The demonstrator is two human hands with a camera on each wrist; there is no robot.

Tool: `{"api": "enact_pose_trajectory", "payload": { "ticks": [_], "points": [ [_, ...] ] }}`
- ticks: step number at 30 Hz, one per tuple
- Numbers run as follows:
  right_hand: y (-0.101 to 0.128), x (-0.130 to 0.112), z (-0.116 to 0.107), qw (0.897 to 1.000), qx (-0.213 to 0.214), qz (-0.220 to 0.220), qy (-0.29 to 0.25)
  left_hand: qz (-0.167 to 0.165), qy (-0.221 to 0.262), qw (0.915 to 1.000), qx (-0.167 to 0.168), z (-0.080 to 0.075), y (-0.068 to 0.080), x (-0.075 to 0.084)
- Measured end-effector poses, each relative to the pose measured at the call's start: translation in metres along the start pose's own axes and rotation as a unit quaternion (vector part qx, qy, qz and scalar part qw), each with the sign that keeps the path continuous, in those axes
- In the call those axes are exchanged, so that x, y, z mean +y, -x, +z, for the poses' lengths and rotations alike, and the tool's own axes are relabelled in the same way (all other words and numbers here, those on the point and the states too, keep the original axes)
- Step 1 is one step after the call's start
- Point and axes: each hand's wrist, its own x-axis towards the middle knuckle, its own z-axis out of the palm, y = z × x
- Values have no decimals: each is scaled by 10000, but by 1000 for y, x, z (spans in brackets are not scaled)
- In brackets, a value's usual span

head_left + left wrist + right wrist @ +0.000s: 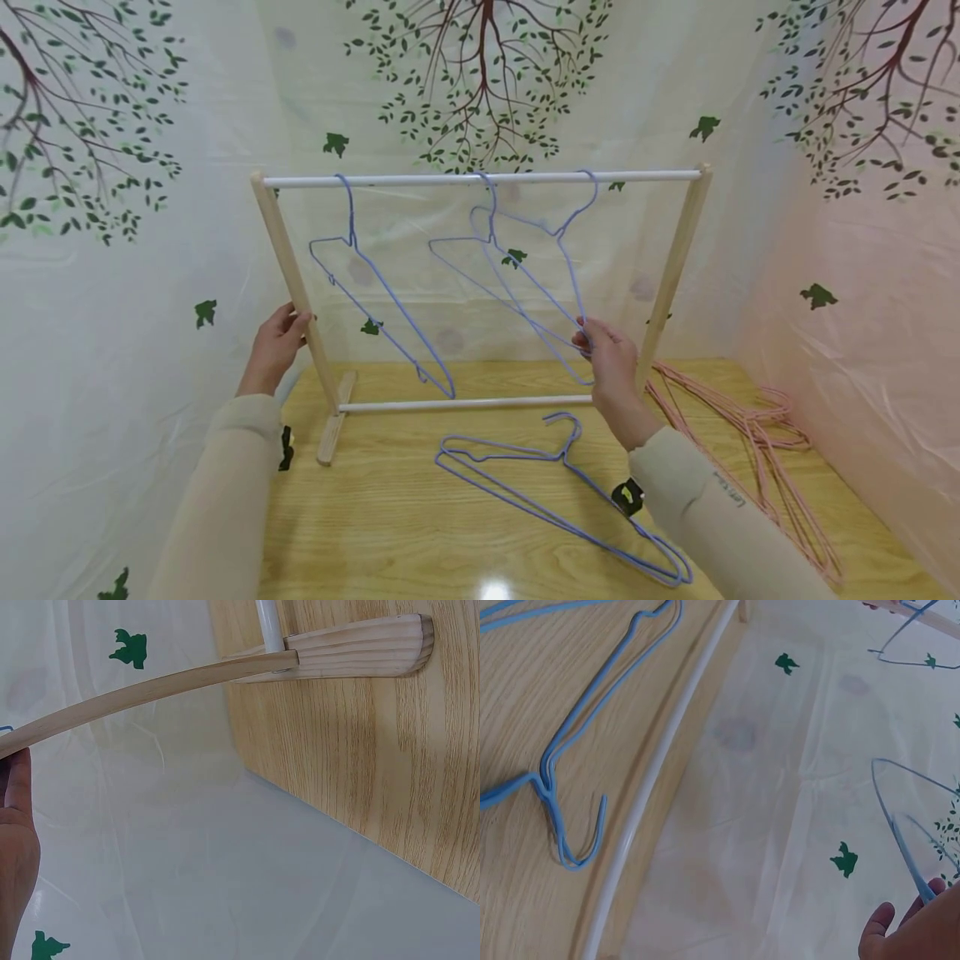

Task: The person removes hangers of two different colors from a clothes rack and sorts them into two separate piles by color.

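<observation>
A small wooden rack [678,250] with a white top rail [480,177] stands on the table. Three blue wire hangers hang from the rail: one at the left [375,287] and two near the middle [517,279]. My left hand [279,337] grips the rack's left post [294,287], which also shows in the left wrist view as the post [150,690]. My right hand [609,354] pinches the lower corner of the rightmost hung hanger [911,859]. Blue hangers [555,500] lie flat on the table below my right forearm, and the blue hangers [570,750] appear again in the right wrist view.
A pile of pink wire hangers [757,450] lies on the table at the right, behind the rack's right post. The wooden table [390,533] is closed in by plastic sheeting printed with trees [112,250]. The rack's lower white rail [465,405] runs between its feet.
</observation>
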Motion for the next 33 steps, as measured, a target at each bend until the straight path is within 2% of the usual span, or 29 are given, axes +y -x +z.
{"api": "enact_pose_trajectory", "payload": {
  "ticks": [7, 9, 14, 19, 25, 29, 33],
  "points": [
    [-1, -3, -8, 9988, -72, -340, 355, -46, -54, 10000, -53, -1, -1, -4],
    [0, -4, -10, 9982, -56, -544, 264, -37, -54, 10000, -59, -1, -2, -5],
    [3, -7, -14, 9939, 284, -1054, -153, -68, -70, 9999, -39, 0, -4, -6],
    [5, -7, -18, 9891, 619, -1307, -268, -105, -121, 9999, -31, 1, -1, -1],
    [11, 1, -23, 9827, 765, -1623, -448, -79, -145, 9999, -42, 0, -1, -1],
    [18, 5, -22, 9807, 843, -1525, -883, -17, -117, 9999, 7, -1, -4, -3],
    [24, 8, -19, 9798, 972, -1136, -1331, 4, -68, 10000, 16, -1, -6, -5]
  ]
}}
